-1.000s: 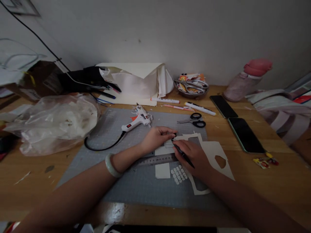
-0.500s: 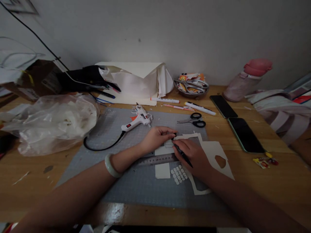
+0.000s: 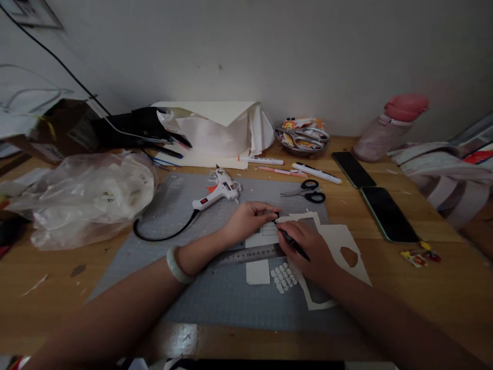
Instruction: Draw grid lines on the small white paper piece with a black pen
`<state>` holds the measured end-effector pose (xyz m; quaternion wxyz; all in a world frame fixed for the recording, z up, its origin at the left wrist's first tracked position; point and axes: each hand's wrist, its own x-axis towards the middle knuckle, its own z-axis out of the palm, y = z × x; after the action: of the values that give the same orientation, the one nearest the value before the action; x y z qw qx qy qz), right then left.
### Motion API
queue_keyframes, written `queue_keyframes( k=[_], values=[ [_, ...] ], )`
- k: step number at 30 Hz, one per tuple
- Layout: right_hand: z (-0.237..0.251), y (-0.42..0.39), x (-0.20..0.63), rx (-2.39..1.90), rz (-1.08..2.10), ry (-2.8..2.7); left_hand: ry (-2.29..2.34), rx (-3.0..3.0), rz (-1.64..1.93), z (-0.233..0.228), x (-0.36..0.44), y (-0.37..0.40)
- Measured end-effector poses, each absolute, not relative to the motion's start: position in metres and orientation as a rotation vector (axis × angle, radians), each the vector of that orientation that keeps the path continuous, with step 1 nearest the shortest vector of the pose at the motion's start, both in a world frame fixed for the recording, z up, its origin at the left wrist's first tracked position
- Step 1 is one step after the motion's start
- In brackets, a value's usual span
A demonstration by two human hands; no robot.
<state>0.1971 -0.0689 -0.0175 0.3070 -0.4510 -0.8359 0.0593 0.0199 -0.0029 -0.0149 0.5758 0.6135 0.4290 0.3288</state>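
My right hand (image 3: 308, 244) is closed around a black pen (image 3: 295, 243), its tip pointing away toward my left fingertips. My left hand (image 3: 250, 220), with a pale bangle on the wrist, pinches a small dark thing (image 3: 277, 215) too small to name. Beneath both hands lies white paper (image 3: 265, 237) with ruled lines. A metal ruler (image 3: 252, 254) lies just in front of it, its right end by my right hand. Nearer me are a blank white card (image 3: 258, 272) and several small rounded white pieces (image 3: 284, 277). Cut-out paper sheets (image 3: 339, 241) lie under and beside my right hand.
A grey cutting mat (image 3: 215, 298) covers the wooden table's middle. On it rest a white glue gun (image 3: 219, 190) with a black cord and black-handled scissors (image 3: 308, 191). Markers (image 3: 318, 173), a bowl (image 3: 302, 149), phones (image 3: 389, 213), a pink-lidded bottle (image 3: 389, 126) and a plastic bag (image 3: 100, 190) surround it.
My right hand and the pen have shifted slightly to the right and tilted a little. The left hand keeps its pinch in nearly the same place.
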Motion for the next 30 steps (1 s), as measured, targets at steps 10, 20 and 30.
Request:
queue_keyframes(
  k=[10,20,30],
  values=[
    [-0.026,-0.058,0.205,-1.355,0.316,-1.932,1.065,1.505,0.722,-0.011,0.020,-0.003],
    [-0.026,-0.056,0.204,-1.359,0.406,-1.906,1.082,1.480,0.734,-0.009,0.021,-0.003],
    [-0.023,-0.058,0.203,-1.325,0.441,-1.893,1.079,1.509,0.722,-0.010,0.020,-0.003]
  ],
)
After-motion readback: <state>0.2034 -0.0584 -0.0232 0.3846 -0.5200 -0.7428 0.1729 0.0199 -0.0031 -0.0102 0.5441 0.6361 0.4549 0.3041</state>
